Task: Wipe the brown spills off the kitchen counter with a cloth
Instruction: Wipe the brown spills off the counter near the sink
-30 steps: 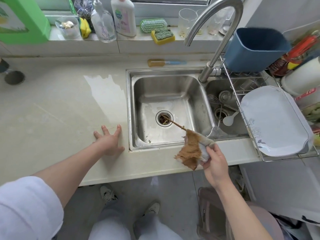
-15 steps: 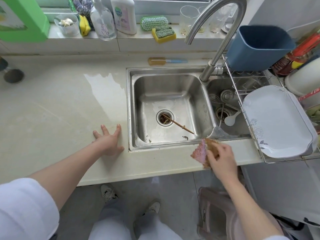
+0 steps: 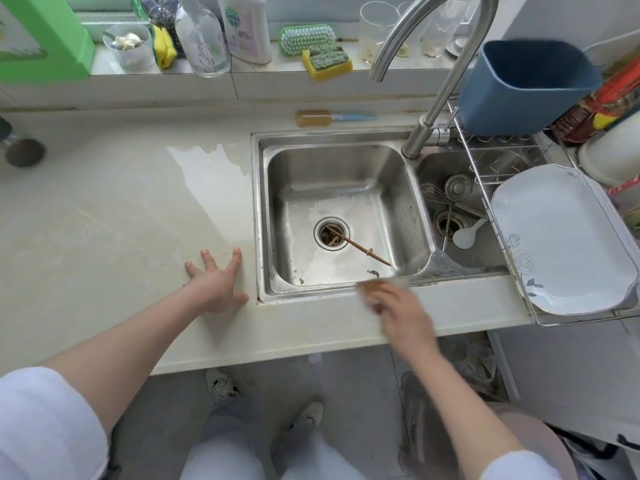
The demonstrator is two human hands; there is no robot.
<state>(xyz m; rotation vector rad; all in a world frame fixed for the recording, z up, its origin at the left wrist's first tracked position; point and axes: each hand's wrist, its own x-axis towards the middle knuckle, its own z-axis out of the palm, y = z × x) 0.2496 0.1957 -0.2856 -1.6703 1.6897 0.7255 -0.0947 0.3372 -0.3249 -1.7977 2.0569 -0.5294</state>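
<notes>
— What's on the left?
— Pale kitchen counter (image 3: 104, 237), with the left hand (image 3: 216, 285) pressed flat on it, fingers spread, beside the steel sink (image 3: 339, 216).
— And to the right?
— Right hand (image 3: 398, 313) — blurred — clutches a brown-stained cloth (image 3: 372, 289) on the sink's front rim.

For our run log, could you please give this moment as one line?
left hand flat on counter | right hand presses brown-stained cloth on sink's front rim, blurred | stick in sink
</notes>
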